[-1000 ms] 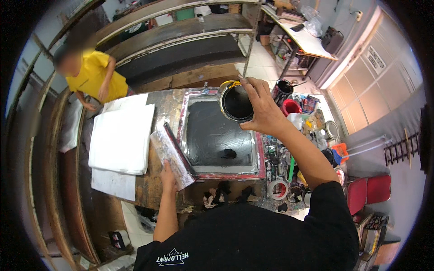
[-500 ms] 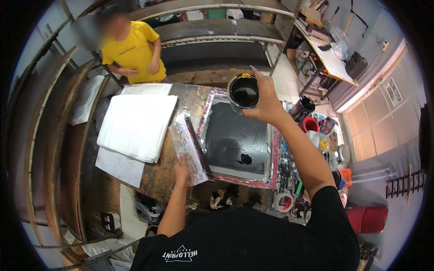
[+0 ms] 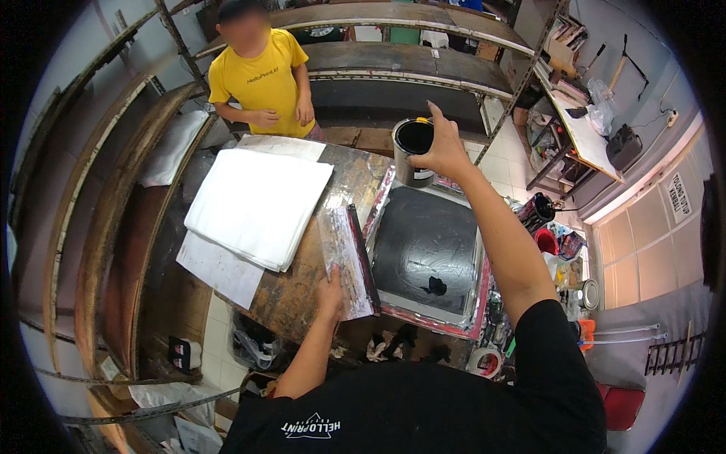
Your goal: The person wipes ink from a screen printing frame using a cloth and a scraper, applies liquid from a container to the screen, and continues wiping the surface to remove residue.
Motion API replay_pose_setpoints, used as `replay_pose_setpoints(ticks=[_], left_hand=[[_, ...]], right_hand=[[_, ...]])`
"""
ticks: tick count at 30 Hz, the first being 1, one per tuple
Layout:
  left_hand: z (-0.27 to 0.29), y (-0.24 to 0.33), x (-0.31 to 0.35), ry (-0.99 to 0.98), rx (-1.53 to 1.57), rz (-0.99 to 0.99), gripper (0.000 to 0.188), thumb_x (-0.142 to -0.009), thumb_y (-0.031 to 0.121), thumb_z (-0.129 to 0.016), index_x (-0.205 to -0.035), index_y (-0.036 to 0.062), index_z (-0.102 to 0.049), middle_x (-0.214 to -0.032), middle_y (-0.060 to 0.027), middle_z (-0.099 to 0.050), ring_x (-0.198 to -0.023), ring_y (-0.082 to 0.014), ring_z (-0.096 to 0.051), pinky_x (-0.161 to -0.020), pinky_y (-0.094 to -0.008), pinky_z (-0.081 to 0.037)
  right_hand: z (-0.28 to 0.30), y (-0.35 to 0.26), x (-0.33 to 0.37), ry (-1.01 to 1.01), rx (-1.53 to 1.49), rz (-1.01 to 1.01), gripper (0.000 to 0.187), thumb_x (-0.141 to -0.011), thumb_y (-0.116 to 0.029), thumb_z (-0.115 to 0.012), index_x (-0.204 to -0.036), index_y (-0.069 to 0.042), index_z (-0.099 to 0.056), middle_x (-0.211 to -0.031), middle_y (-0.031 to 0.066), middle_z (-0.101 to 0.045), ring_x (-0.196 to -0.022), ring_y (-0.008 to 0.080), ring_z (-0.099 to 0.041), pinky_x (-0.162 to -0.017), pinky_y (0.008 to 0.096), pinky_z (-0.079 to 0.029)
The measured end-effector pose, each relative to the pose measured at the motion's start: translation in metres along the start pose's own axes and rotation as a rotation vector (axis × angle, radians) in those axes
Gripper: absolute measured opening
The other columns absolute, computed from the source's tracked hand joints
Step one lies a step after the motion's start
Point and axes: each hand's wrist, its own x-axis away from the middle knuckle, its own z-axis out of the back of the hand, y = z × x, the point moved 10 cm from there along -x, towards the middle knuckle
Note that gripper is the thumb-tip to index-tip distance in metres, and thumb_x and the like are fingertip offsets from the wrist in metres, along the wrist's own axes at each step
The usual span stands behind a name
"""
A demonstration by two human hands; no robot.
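Holding a long, flat, paint-streaked board with a dark edge (image 3: 344,253), my left hand (image 3: 330,295) shows its thumb on top; the other fingers are hidden. The board stands just beside a black-coated rectangular panel in a pale, red-stained frame (image 3: 408,219); I cannot tell whether they touch. A glossy black blob (image 3: 434,286) lies on the panel's near part. Above the far edge, the fingers of my right hand (image 3: 446,153) are spread wide around a round, dark-stained metal tin (image 3: 413,168), roughly upright. In my judgement, good handling means keeping the tin level, the thumb firm and the board's dark edge clear of the worn brown wooden counter (image 3: 276,304).

Containers: the tin's interior is dark; its fill level cannot be determined. Farther right are a red round tub (image 3: 546,242), contents unclear, and a black-smeared can (image 3: 537,210).
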Motion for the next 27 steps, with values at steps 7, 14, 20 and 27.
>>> replay_pose_setpoints(ticks=[7,14,20,27], left_hand=[[-0.002,0.007,0.009,-0.020,0.041,0.013,0.068,-0.096,0.054,-0.053,-0.113,-0.0114,-0.064,-0.107,-0.0260,-0.069,-0.100,-0.0329,-0.066,-0.087,-0.0395,-0.049],[-0.005,0.016,0.014,-0.029,0.149,0.017,0.068,-0.097,0.052,-0.054,-0.114,-0.0135,-0.062,-0.106,-0.0254,-0.068,-0.099,-0.0304,-0.066,-0.087,-0.0388,-0.049],[-0.011,0.009,0.013,-0.073,0.237,0.032,0.064,-0.099,0.052,-0.052,-0.113,-0.0101,-0.064,-0.101,-0.0152,-0.069,-0.090,-0.0231,-0.064,-0.082,-0.0359,-0.049],[-0.016,0.003,0.010,-0.114,0.327,0.036,0.060,-0.101,0.049,-0.049,-0.115,-0.0076,-0.064,-0.102,-0.0122,-0.069,-0.090,-0.0200,-0.063,-0.082,-0.0343,-0.049]], right_hand=[[-0.023,0.005,-0.019,-0.007,-0.018,-0.039,0.120,-0.052,-0.030,-0.086,-0.151,-0.002,-0.023,-0.134,0.0262,-0.051,-0.123,0.0421,-0.045,-0.109,0.0454,-0.038],[-0.026,0.013,-0.033,-0.010,0.018,-0.125,0.123,-0.051,-0.034,-0.088,-0.152,-0.006,-0.023,-0.128,0.0253,-0.056,-0.123,0.0413,-0.048,-0.107,0.0474,-0.038],[-0.025,0.023,-0.041,-0.066,0.083,-0.211,0.127,-0.051,-0.042,-0.086,-0.153,-0.007,-0.019,-0.133,0.0237,-0.052,-0.128,0.0404,-0.045,-0.105,0.0527,-0.036],[-0.021,0.041,-0.044,0.072,0.099,-0.256,0.126,-0.049,-0.039,-0.089,-0.152,-0.008,-0.024,-0.128,0.0218,-0.057,-0.123,0.0398,-0.050,-0.104,0.0525,-0.039]])
